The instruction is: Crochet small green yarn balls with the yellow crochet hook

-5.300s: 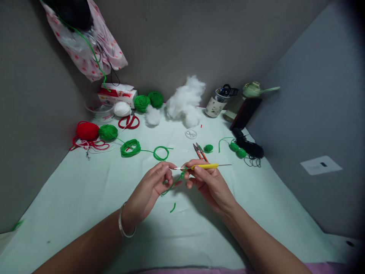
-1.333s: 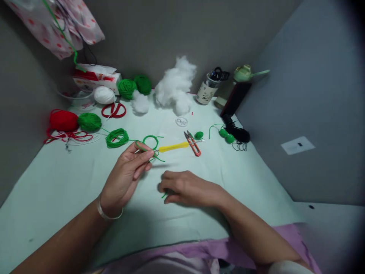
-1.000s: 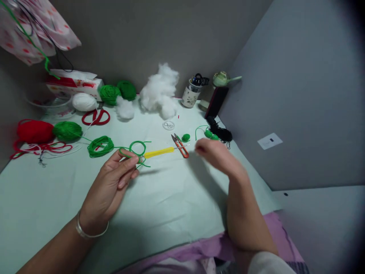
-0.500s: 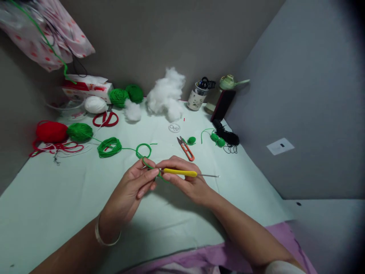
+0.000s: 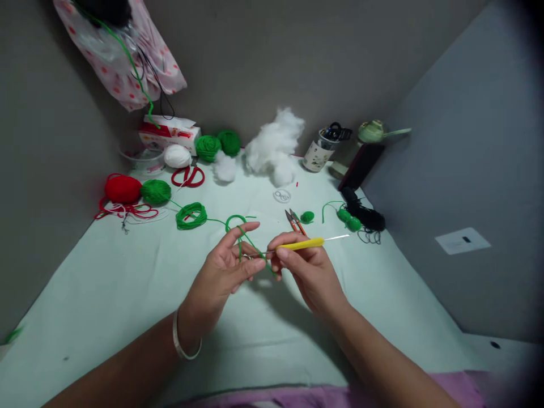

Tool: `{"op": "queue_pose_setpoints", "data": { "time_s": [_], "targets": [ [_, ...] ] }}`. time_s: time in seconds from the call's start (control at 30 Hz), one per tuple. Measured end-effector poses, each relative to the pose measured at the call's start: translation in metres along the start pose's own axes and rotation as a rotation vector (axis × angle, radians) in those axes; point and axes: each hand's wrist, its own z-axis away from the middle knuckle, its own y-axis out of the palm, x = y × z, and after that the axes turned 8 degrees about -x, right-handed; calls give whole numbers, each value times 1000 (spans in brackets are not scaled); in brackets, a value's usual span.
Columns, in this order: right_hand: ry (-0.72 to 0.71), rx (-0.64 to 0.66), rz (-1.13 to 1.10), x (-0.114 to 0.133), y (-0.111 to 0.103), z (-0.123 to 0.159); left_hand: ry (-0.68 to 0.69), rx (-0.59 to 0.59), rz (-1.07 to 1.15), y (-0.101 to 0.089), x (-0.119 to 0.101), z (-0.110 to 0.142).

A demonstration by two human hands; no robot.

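Observation:
My right hand (image 5: 314,277) grips the yellow handle of a crochet hook (image 5: 301,244) in a pen-like hold. One thin metal end points left and the other sticks out to the right. My left hand (image 5: 215,280) pinches green yarn (image 5: 254,243) between thumb and fingers at the hook's left end, its index finger raised with a strand over it. Fingers partly cover the stitches there. Just behind the hands lie a loose ring of green yarn (image 5: 235,217) and orange-handled thread snips (image 5: 294,221), partly hidden by my right hand.
A green yarn coil (image 5: 191,216), red yarn (image 5: 123,188) and red-handled scissors (image 5: 188,177) lie left. White stuffing (image 5: 276,147) sits at the back, near a pen cup (image 5: 318,156). Small green crocheted pieces (image 5: 348,220) and black yarn (image 5: 369,217) lie right. Grey walls surround the table.
My right hand left the hook, reached to a short green scrap on the table, swung right, then came back onto the handle. The scrap no longer shows. My left index finger has lifted.

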Motion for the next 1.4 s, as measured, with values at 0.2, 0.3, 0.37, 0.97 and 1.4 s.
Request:
{"op": "queue_pose_setpoints", "data": {
  "time_s": [0.2,0.3,0.37,0.97,1.4],
  "targets": [
    [-901,-42,770,-17,1,15,-19,-17,142,2,3,2],
    [-820,-89,647,-20,1,17,-156,38,189,4,0,3],
    [-610,-73,452,-17,1,16,-204,63,195,4,-2,3],
    [-665,-70,562,-9,-1,20,71,-63,20,6,10,5],
    [-171,-147,-182,-2,-11,7,-177,144,237,-2,-7,-1]
  ]
}}
